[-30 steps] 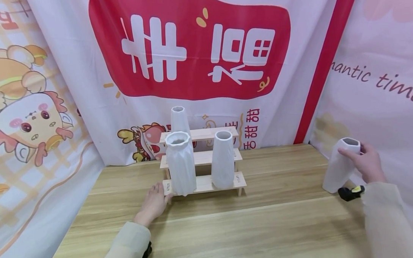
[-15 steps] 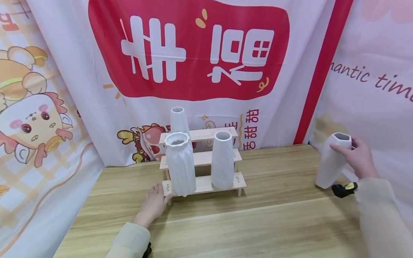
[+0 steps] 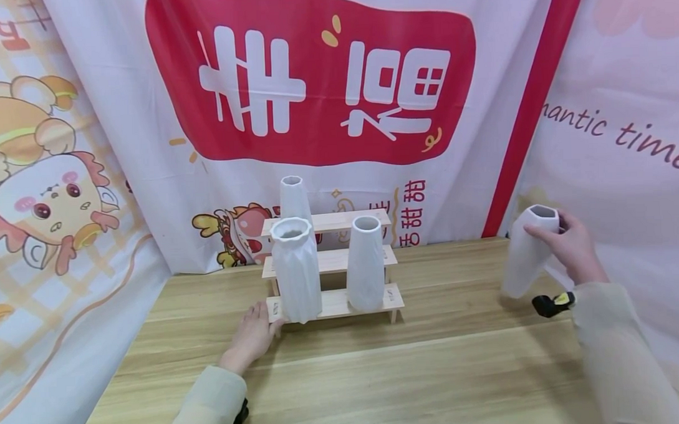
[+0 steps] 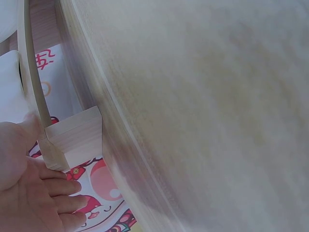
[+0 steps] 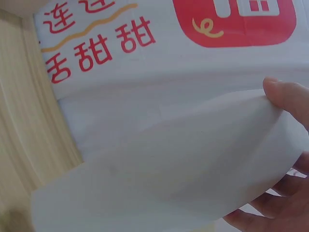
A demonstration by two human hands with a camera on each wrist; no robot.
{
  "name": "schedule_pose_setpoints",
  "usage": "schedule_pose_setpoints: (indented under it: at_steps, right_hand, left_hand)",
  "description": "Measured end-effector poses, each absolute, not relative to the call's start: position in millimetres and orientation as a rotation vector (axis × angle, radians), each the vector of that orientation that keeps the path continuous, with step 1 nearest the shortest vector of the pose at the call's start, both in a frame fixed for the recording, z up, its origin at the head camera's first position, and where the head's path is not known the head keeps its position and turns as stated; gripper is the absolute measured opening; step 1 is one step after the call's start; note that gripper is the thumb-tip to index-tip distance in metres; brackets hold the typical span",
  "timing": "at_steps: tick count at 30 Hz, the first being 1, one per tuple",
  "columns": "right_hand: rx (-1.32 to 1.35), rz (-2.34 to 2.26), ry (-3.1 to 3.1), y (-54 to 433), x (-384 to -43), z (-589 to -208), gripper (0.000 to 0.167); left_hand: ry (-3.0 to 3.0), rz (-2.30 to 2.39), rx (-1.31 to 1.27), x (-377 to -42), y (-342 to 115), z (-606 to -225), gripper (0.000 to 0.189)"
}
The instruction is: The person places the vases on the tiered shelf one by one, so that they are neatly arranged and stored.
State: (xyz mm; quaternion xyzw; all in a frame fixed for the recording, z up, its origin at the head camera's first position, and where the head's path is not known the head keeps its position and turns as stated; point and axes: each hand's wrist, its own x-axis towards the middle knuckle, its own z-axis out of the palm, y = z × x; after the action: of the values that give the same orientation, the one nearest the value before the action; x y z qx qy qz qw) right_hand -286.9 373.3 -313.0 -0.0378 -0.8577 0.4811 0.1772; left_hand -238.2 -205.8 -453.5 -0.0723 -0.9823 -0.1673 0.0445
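Note:
My right hand (image 3: 574,246) grips a smooth white vase (image 3: 525,258) with an angular mouth near its top. The vase leans, its base to the left and close over the table; in the right wrist view its pale body (image 5: 174,159) lies between thumb and fingers. At the left end of a three-step wooden display stand (image 3: 334,304), my left hand (image 3: 253,335) holds the lowest step's corner, thumb at the front. In the left wrist view the fingers (image 4: 67,203) lie by the stand's leg (image 4: 79,133).
On the lowest step stand a frilled-mouth white vase (image 3: 299,276) at left and a round-mouth white vase (image 3: 366,267) at right. A slimmer white vase (image 3: 295,198) stands at the top left. Printed cloth (image 3: 323,75) hangs behind the wooden table (image 3: 424,384).
The right hand has carried the angular-mouthed vase leftward and upward, lifting it off the table. The left hand and the stand have stayed in place.

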Motion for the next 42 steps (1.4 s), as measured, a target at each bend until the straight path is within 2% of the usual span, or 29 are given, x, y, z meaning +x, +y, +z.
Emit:
schedule_pose_setpoints:
  at_steps: [8, 23, 30, 42]
  right_hand:
    - [-0.050, 1.403, -2.443, 348, -288, -293, 0.083]
    - [0.095, 1.444, -2.452, 293, -286, -258, 0.082]
    - [0.157, 1.426, -2.469, 271, -285, -252, 0.085]
    - [0.205, 1.444, -2.469, 243, -285, -243, 0.081]
  left_hand:
    - [-3.008, -0.500, -0.216, -237, -206, -450, 0.066]
    - [-3.011, -0.512, -0.234, -236, -203, -445, 0.067]
    - [-3.010, -0.509, -0.229, -235, -203, -445, 0.067]
    - [-3.008, -0.512, -0.223, -235, -203, -447, 0.067]
